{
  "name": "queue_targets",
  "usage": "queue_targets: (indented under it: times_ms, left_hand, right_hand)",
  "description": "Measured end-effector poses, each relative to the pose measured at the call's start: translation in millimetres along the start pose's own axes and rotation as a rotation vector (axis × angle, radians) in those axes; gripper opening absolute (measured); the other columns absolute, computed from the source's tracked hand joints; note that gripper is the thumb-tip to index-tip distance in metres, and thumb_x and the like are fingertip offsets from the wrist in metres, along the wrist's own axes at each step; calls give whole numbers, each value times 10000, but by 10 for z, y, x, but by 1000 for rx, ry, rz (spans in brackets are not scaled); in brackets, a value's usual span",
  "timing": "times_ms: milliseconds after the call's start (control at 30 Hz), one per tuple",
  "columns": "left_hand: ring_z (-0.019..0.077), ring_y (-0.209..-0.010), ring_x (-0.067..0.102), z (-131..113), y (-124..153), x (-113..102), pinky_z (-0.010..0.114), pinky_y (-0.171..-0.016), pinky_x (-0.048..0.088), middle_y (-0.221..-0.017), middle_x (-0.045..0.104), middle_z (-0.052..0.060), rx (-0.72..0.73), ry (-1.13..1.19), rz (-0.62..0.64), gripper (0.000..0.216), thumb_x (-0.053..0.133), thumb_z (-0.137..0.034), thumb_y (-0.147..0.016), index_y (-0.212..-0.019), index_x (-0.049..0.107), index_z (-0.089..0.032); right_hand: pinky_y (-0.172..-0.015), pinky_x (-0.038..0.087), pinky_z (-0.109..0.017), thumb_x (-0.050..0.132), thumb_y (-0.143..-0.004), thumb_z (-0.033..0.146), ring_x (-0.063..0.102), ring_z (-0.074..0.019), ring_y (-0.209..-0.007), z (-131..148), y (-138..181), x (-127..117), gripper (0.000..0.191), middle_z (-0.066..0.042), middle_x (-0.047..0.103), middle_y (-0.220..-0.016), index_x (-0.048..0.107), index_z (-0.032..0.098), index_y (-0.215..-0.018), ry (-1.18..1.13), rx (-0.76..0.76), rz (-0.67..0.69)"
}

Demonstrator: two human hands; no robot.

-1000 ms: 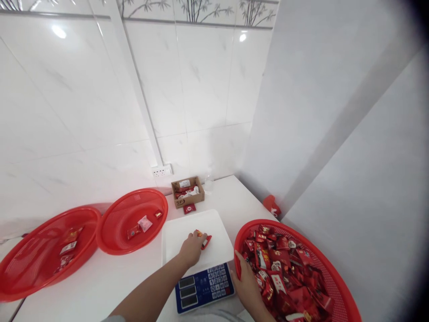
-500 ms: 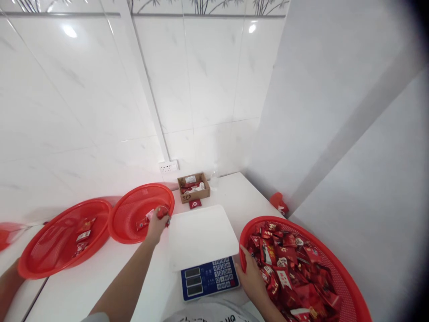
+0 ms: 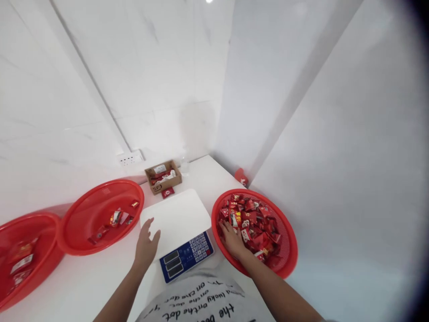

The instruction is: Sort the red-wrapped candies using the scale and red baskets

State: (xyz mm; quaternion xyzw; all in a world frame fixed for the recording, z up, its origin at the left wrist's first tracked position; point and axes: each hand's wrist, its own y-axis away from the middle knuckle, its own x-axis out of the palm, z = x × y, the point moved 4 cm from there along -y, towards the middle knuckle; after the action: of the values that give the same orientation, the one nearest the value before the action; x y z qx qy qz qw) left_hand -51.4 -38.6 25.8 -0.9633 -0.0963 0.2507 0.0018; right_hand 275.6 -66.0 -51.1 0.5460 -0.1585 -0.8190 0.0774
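Observation:
My left hand [image 3: 146, 243] is over the left edge of the white scale pan [image 3: 177, 217], thumb and fingers apart and nothing between them. Below the pan shows the blue keypad panel [image 3: 187, 256] of the scale. My right hand [image 3: 232, 239] reaches inside the red basket [image 3: 288, 243] on the right, its fingers stretched over the packets at the near left side. Many small red wrapped packets [image 3: 256, 228] fill that basket; some fingertips are partly hidden among them. Left of the scale, a red basket [image 3: 75, 223] holds several loose packets [image 3: 117, 218].
Another red basket [image 3: 50, 250] with a few packets stands at the far left. Behind the scale are a small cardboard box [image 3: 163, 176] with red packets and one red packet [image 3: 168, 192] on the white table [image 3: 197, 172]. Walls close in behind and right.
My left hand has left the middle basket and the red packets it held, which now lie there. My right hand has moved from the right basket's rim onto its packets. The view has turned right.

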Motion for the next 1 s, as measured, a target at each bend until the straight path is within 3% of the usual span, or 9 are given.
queue_targets:
  times_ms: [200,400,533,633,800,900,1000]
  left_hand:
    - [239,-1191,451,-77,240,346,425,-928,449,-1322,437,81,109,-72,188,340,482,-322,-775,-1097,549,-237]
    - [244,-1122,519,1,275,357,386,-831,517,-1259,501,99,18,-51,251,341,484,-373,-737,-1016,595,-213]
    - [243,-1072,556,30,282,326,367,-807,527,-1184,563,100,-21,-19,248,343,502,-396,-703,-963,613,-201]
    - [237,-1023,585,43,292,305,361,-781,537,-1113,609,89,-46,7,237,339,511,-397,-691,-948,612,-201]
    - [220,-964,607,43,300,324,354,-776,539,-1026,642,71,-72,-4,257,337,495,-399,-697,-937,615,-196]
    - [208,-930,615,14,309,353,345,-768,541,-979,653,56,-51,4,262,311,491,-383,-707,-925,615,-199]
    - [197,-919,617,-32,335,364,333,-756,544,-981,652,51,-24,5,260,282,480,-352,-728,-927,612,-201]
  right_hand:
    - [-970,154,-551,455,-759,202,244,-283,-1293,13,-169,15,625,-133,274,-1439,286,244,-1359,30,7,27]
    - [-929,236,-479,558,-696,204,411,-287,-1142,-48,-163,-83,433,-114,527,-1207,540,240,-1127,-68,-41,-68]
    - [-884,325,-390,552,-689,192,501,-259,-1038,-130,-138,-166,276,-93,613,-1053,593,203,-962,-244,-13,-187]
    - [-823,395,-331,522,-694,218,566,-219,-914,-222,-127,-300,262,-67,639,-976,573,190,-950,-428,27,-293]
    - [-751,460,-351,529,-688,329,598,-215,-777,-296,-69,-657,284,-39,663,-820,565,165,-917,-737,106,-473]
    - [-751,472,-360,574,-678,355,607,-222,-794,-169,-19,-858,281,-56,668,-843,577,161,-881,-884,96,-523]
    - [-735,485,-363,607,-680,389,614,-222,-770,127,4,-975,287,-54,672,-805,595,155,-847,-1011,42,-491]
